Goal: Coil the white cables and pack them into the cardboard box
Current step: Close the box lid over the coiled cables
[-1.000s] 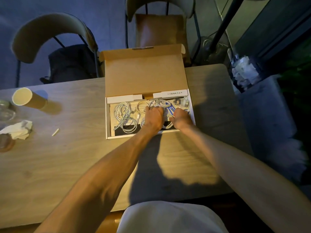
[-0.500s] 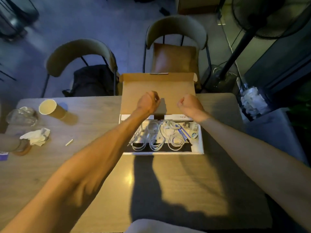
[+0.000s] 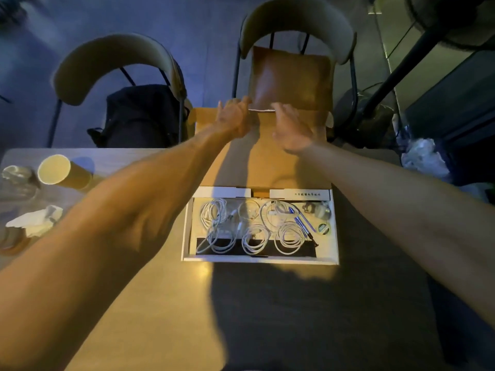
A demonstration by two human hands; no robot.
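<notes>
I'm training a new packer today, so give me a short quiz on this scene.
1. True or false: the left hand and the right hand are both at the far edge of the open lid.
2. Where do the coiled cables lie? A in the box; B in a bucket; C in a drawer.
3. What lies on its side, left of the box?
Key: 1 true; 2 A; 3 the paper cup.

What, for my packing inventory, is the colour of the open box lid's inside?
The lid is plain brown cardboard inside, seen best in the head view.
</notes>
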